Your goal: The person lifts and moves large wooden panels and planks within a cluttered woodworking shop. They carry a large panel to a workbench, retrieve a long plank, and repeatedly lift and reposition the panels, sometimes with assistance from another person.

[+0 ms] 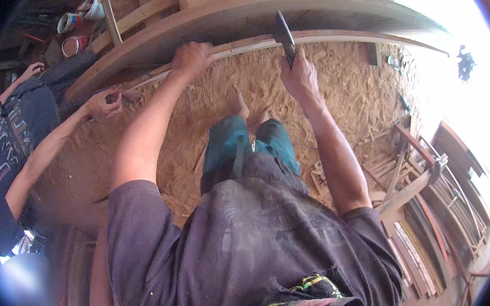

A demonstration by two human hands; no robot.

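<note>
A long, thin wooden strip (248, 45) runs along the near side of a wide wooden plank (223, 23). My left hand (193, 59) is closed over the strip, left of the middle. Farther right, my right hand (301, 76) grips a hand tool (286, 37) with a dark handle and a flat, pointed grey metal blade. Its exact kind I cannot make out. The blade points away from me and crosses over the strip and the plank's near side. My left fingertips are partly hidden against the wood.
On the left, a co-worker's hand (104, 103) is at the strip's left end. Several paint-stained buckets (75, 45) stand at the far left. Sawdust (168, 127) covers the ground around my bare feet. Stacked boards (419, 243) lie at the right, beside a wooden frame (412, 189).
</note>
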